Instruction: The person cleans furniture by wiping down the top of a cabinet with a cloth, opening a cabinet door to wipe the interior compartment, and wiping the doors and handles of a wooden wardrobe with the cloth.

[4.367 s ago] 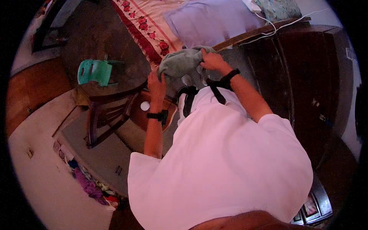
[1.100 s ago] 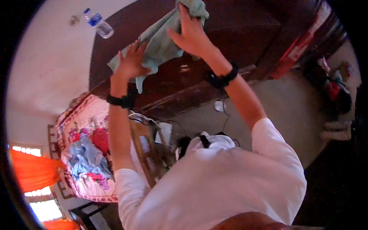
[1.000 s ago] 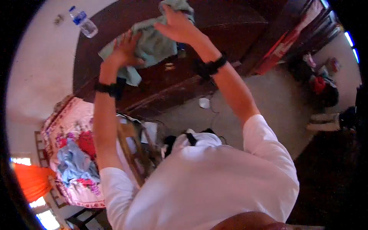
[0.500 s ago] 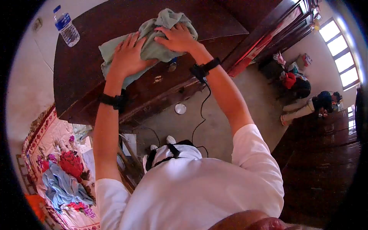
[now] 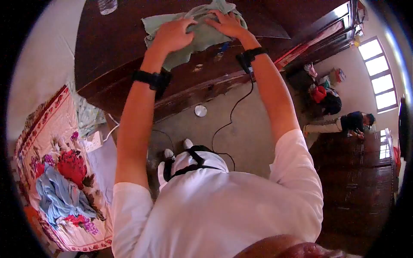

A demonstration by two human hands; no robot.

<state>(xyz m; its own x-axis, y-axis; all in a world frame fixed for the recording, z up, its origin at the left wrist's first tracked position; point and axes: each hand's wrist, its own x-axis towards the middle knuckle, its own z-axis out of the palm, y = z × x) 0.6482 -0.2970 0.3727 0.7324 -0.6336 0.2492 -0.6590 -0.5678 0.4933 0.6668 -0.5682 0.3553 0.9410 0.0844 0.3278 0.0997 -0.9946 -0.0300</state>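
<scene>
Left hand (image 5: 175, 36), earlier splayed, is curling on rumpled, partly spread cloth (image 5: 205, 38) atop the table (image 5: 114, 41), grip unclear; right hand (image 5: 229, 26) is lying open.

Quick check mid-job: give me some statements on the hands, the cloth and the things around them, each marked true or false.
1. Both the left hand and the right hand are on the green cloth. True.
2. The green cloth is spread on the floor. False: it is on the dark wooden furniture.
3. The plastic bottle is to the left of the green cloth. True.
4. Only the right wrist has a black band. False: both wrists do.
5. The blue fabric lies on the flowered bedspread. True.
</scene>
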